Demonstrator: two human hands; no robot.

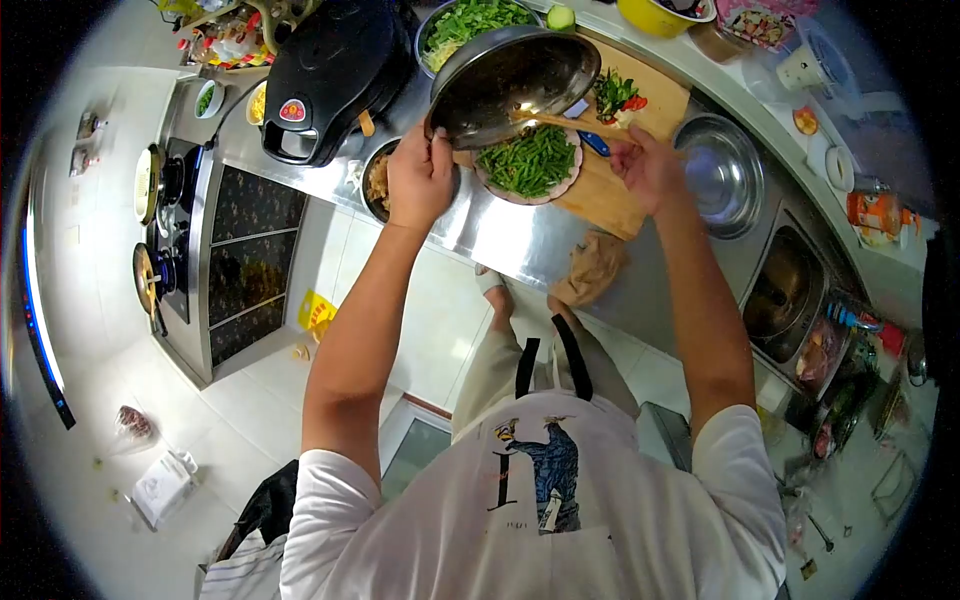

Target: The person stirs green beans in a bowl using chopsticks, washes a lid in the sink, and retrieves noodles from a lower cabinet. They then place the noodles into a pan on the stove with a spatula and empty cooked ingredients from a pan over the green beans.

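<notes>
My left hand (420, 180) grips the near left rim of a metal bowl (490, 85), which is tilted with its dark inside towards me. My right hand (648, 168) is closed on wooden chopsticks (562, 123), whose tips reach into the bowl. Below the bowl, a plate (503, 191) holds cut green beans (530, 163). Its right side rests over a wooden cutting board (605, 200). Between the plate and my right hand lies a knife with a blue handle (594, 143). Chopped green and red peppers (622, 97) sit on the board's far part.
A black electric griddle (335, 70) stands left of the bowl. Behind is a basin of chopped greens (480, 25). A dark bowl of brownish food (377, 185) is beside my left hand. To the right are a metal basin (718, 180) and the sink (785, 290); the stove (180, 230) is far left.
</notes>
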